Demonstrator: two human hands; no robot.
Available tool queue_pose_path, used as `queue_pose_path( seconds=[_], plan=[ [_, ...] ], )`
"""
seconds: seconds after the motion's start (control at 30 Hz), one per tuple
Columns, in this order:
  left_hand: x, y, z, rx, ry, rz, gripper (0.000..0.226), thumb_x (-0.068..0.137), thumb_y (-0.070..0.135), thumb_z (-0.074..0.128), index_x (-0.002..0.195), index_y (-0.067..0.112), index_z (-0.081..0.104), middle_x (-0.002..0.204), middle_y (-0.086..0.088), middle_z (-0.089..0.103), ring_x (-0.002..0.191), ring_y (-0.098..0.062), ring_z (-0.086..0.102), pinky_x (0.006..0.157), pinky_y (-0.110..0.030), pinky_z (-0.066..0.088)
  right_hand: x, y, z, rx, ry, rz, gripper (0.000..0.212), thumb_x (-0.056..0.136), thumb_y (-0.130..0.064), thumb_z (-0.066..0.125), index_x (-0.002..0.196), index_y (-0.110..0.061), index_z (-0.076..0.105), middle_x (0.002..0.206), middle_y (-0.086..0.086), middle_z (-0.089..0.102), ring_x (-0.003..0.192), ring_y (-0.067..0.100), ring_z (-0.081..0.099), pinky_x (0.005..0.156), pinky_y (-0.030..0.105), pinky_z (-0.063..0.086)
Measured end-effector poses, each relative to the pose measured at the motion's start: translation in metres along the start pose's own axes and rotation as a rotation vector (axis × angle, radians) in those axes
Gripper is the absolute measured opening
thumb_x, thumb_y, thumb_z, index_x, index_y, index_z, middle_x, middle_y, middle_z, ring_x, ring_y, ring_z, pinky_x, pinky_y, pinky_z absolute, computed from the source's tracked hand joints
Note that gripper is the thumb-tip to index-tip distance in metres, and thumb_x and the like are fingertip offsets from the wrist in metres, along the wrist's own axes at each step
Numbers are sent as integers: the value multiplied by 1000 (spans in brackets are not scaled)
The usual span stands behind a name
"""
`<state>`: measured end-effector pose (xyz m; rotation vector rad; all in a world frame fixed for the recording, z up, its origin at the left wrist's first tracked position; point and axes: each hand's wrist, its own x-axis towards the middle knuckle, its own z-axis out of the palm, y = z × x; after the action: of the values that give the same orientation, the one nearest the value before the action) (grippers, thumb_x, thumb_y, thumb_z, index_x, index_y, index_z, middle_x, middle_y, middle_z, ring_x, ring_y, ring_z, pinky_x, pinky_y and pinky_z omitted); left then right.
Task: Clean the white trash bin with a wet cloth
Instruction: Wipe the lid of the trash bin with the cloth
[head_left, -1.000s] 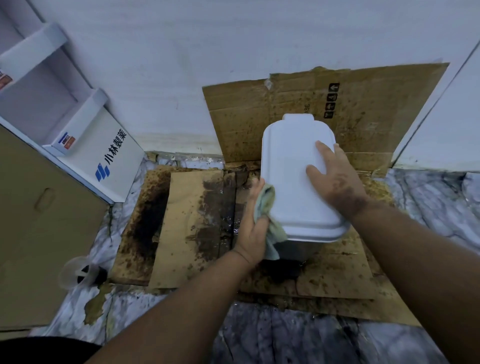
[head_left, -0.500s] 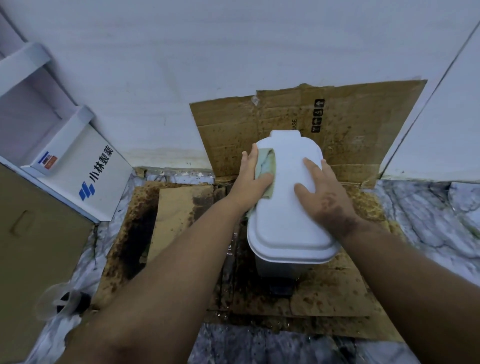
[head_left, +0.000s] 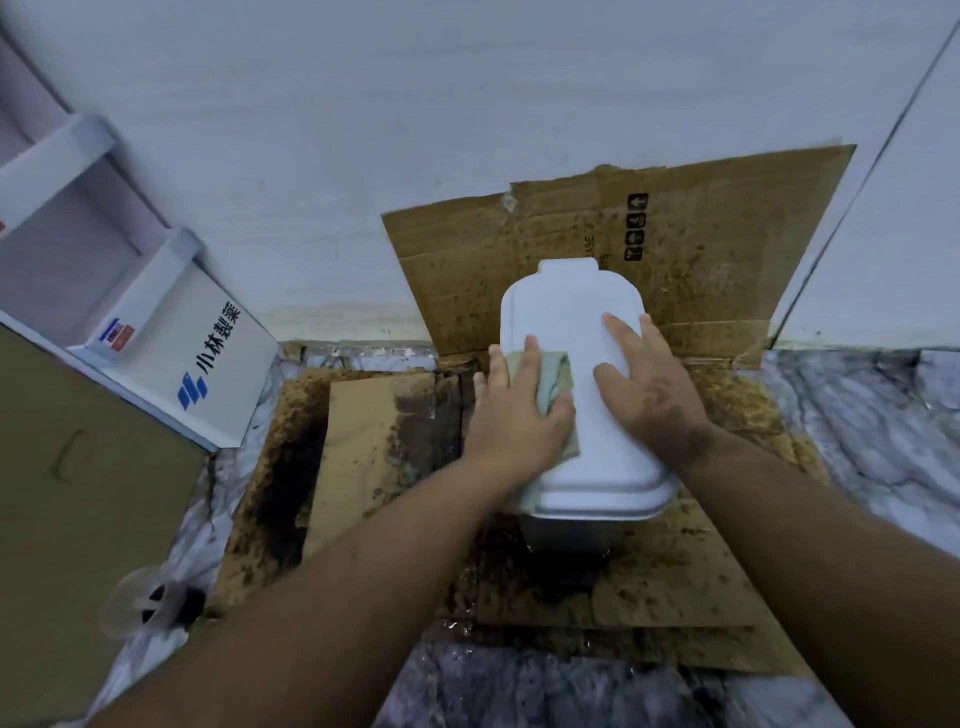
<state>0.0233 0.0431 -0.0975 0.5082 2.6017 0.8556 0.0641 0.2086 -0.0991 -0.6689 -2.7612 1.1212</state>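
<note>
The white trash bin (head_left: 566, 312) stands on stained cardboard near the wall, its lid down. My left hand (head_left: 514, 415) presses a pale green cloth (head_left: 556, 379) flat onto the left part of the lid; the cloth hangs over the lid's left edge. My right hand (head_left: 649, 395) lies flat on the right part of the lid, fingers spread, holding nothing. The bin's body below the lid is mostly hidden.
Stained brown cardboard (head_left: 374, 441) covers the marble floor (head_left: 857, 426), and another sheet (head_left: 701, 249) leans on the white wall. A white box with blue print (head_left: 208, 374) stands at left. A clear plastic cup (head_left: 140, 605) lies at lower left.
My left hand with the cloth went from the bin's left side up onto the lid's far left, then slid back toward me along the lid. My right hand stayed on the lid.
</note>
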Motion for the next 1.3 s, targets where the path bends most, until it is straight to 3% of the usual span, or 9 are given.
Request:
queue_pose_path(
  seconds=[0.33,0.5,0.67,0.8,0.9,0.97,1.13,1.2,1.3],
  plan=[
    [151,33,-29,231,-29,51,77,93,58,25,163,33,5,170,-15,12,155,-46,5,125,-56,8,2,-2,1,6,21,12,63,96,-34,51,155,-33,28,167,8,13,153,23,13,120,37,17],
    [127,29,-32,96,-16,65,73,101,57,40,163,36,8,171,-16,2,157,-39,-3,125,-53,9,1,-2,0,34,17,-3,72,83,-47,44,152,-32,32,165,6,19,153,22,16,120,37,19],
    [37,0,-13,-175,-26,33,85,94,58,58,161,45,8,171,-6,-12,157,-33,8,123,-49,21,4,6,3,176,45,10,47,103,-29,39,150,-33,39,166,3,18,153,18,14,119,27,12],
    [-42,-8,30,-174,252,23,78,87,66,54,157,50,23,172,-1,9,152,-29,25,117,-45,32,3,4,0,227,19,-26,47,106,-15,35,152,-19,39,163,6,25,153,24,15,118,26,13],
    [-72,-4,65,-243,516,-3,77,83,72,46,152,37,45,165,-8,27,145,-31,34,111,-36,32,-6,1,-4,179,-3,-35,51,104,-17,39,154,-22,35,166,9,15,154,22,10,119,29,12],
    [-76,-2,78,-219,591,23,77,88,73,45,149,28,49,160,-14,32,142,-36,36,111,-44,35,-9,1,-7,181,-11,-15,55,101,-20,44,154,-28,34,167,8,10,154,19,9,115,26,16],
    [-71,-27,78,264,511,314,74,96,73,35,149,23,50,155,-31,36,140,-52,37,112,-63,33,-12,-3,-12,148,-60,-6,64,92,-36,44,155,-31,30,168,8,8,154,24,10,120,38,18],
    [-61,-32,63,366,442,393,73,95,74,33,149,28,49,158,-27,38,142,-51,38,115,-61,30,-12,-2,-12,124,-46,-21,59,99,-26,46,156,-29,29,167,11,8,153,26,12,118,36,20],
    [-48,-17,33,332,258,341,68,95,74,35,156,44,33,171,-10,15,156,-40,10,123,-53,14,-11,1,-10,94,-23,-48,58,101,-21,47,156,-27,29,167,12,9,153,26,14,116,32,21]
  ],
)
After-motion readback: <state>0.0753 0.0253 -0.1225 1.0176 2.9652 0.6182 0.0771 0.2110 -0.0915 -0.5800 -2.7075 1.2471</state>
